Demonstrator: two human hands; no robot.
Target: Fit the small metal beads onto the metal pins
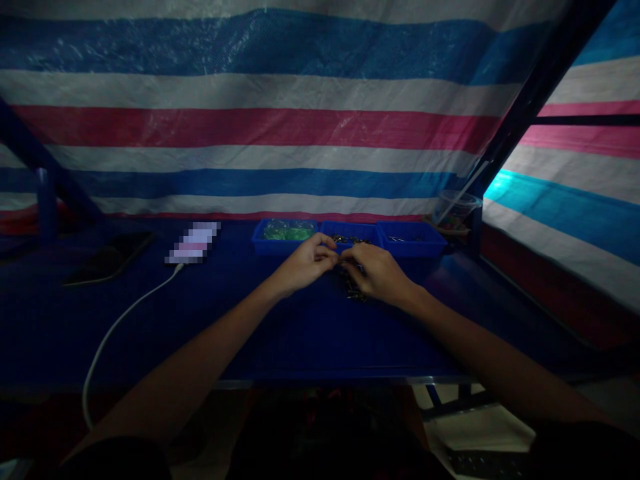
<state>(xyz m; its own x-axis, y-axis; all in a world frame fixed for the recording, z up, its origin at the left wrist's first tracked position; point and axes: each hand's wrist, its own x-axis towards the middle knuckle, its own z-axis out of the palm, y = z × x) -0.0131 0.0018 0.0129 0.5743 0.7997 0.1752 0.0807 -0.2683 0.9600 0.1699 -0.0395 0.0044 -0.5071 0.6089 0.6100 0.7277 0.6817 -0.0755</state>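
Observation:
My left hand (313,261) and my right hand (376,270) meet above the blue table, just in front of the blue trays. Both have their fingers pinched together, the fingertips nearly touching. Whatever sits between them is too small and dark to make out. Beneath my right hand lies a pile of small dark metal pieces (354,291), partly covered by the fingers. Behind the hands, the middle blue tray (350,230) contains more small brassy metal pieces. The left blue tray (257,241) has green stuff in clear plastic, and the right blue tray (415,249) holds a few thin metal bits.
A lit phone (194,241) with a white cable (117,313) lies to the left on the table (300,340). Further left is a dark flat tablet-like object (110,257). A clear plastic cup (456,208) stands at the back right, beside a blue metal post (505,150). Striped sheeting hangs behind.

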